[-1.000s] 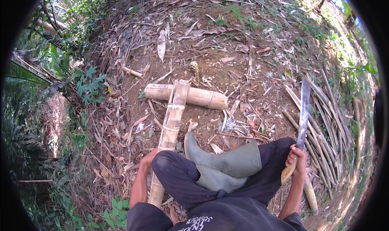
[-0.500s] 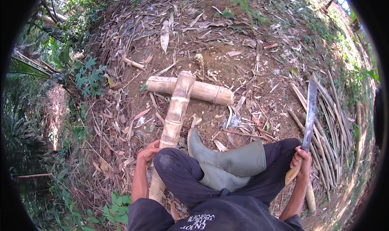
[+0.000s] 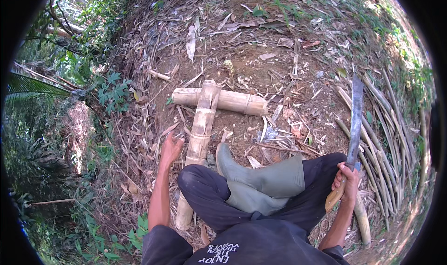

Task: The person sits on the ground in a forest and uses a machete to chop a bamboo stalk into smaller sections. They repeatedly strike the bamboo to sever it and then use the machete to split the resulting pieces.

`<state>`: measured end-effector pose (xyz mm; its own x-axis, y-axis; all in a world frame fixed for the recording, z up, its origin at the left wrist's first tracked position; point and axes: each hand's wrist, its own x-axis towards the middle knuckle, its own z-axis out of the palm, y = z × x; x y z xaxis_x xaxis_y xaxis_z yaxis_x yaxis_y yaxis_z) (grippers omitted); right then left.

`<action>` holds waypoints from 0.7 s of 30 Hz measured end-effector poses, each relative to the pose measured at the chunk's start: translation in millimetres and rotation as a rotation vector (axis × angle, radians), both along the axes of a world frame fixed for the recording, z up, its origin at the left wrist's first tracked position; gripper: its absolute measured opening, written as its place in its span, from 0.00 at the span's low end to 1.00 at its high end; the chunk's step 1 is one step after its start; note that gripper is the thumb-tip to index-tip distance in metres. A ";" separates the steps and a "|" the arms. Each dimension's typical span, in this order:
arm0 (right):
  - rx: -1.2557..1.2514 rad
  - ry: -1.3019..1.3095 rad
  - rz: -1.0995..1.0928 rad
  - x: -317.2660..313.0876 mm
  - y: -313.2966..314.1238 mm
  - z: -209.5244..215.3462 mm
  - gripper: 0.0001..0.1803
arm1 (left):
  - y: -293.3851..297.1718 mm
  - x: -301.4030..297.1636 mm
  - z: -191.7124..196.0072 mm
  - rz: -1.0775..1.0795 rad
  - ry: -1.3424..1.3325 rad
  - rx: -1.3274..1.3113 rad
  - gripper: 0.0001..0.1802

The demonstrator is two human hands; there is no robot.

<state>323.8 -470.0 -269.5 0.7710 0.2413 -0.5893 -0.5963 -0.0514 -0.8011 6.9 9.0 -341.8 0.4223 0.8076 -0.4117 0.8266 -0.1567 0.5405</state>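
Left of the long bamboo pole (image 3: 199, 139) my left hand (image 3: 170, 149) sits open, fingers spread, just beside it. Pole: pale tan, jointed, long axis running away from me, far end resting across a shorter bamboo log (image 3: 235, 101). Right of the pole, my right hand (image 3: 347, 183) is clenched round a machete (image 3: 352, 139), blade pointing up and away.

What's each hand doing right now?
Left hand: open, empty, beside the bamboo pole.
Right hand: closed on the machete handle, blade up.
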 end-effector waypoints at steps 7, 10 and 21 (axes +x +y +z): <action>-0.082 -0.102 0.099 -3.8 4.7 -5.1 0.24 | -36.9 140.8 -59.2 -0.083 0.334 0.481 0.58; -0.107 -0.108 0.102 -4.9 7.5 -4.4 0.26 | -39.6 151.5 -64.8 0.061 0.309 0.554 0.54; -0.030 -0.339 0.511 -5.5 159.2 -47.7 0.13 | -52.0 130.5 -68.1 -0.211 -0.003 0.436 0.52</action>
